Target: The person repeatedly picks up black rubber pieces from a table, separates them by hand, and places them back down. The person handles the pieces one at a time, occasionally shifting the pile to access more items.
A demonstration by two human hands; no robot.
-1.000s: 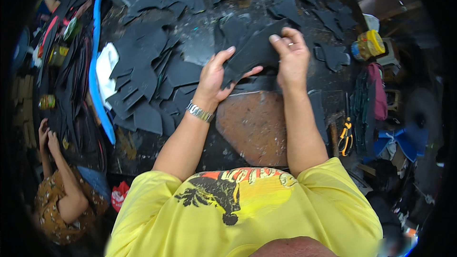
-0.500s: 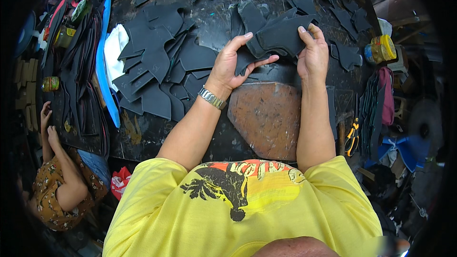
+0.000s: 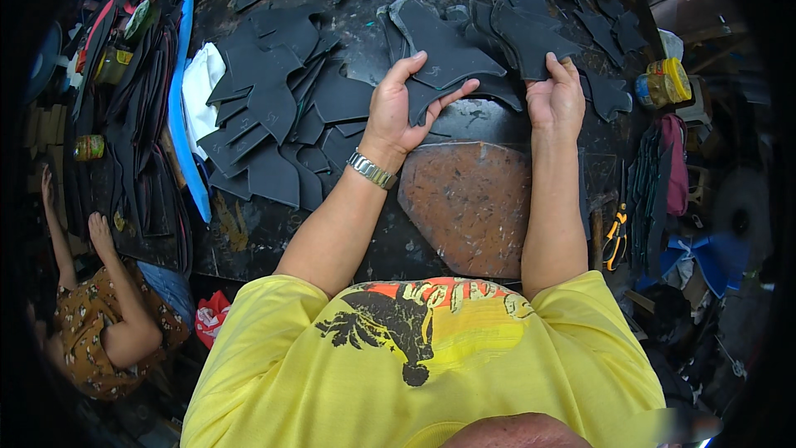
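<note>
My left hand [image 3: 398, 108], with a metal watch on its wrist, is closed on flat black cut-out pieces [image 3: 448, 46]. The thumb lies on their near edge, and the index finger stretches out along it. My right hand [image 3: 557, 101] pinches the near end of another black cut-out piece [image 3: 533, 37], thumb and fingers together. That piece is apart from the ones in my left hand and lies over others behind it. A brown board [image 3: 468, 207] with clipped corners is on the table between my forearms.
Overlapping black pieces [image 3: 257, 108] spread across the left of the dark table, beside a blue strip [image 3: 186, 91] and white cloth [image 3: 201, 91]. At right are a yellow-lidded jar [image 3: 663, 85] and orange-handled pliers [image 3: 615, 239]. Another person [image 3: 116, 323] works at lower left.
My right hand has moved slightly right and now pinches a separate black piece, away from my left hand. The pieces at my left hand lie flatter. The other person's hands have moved apart.
</note>
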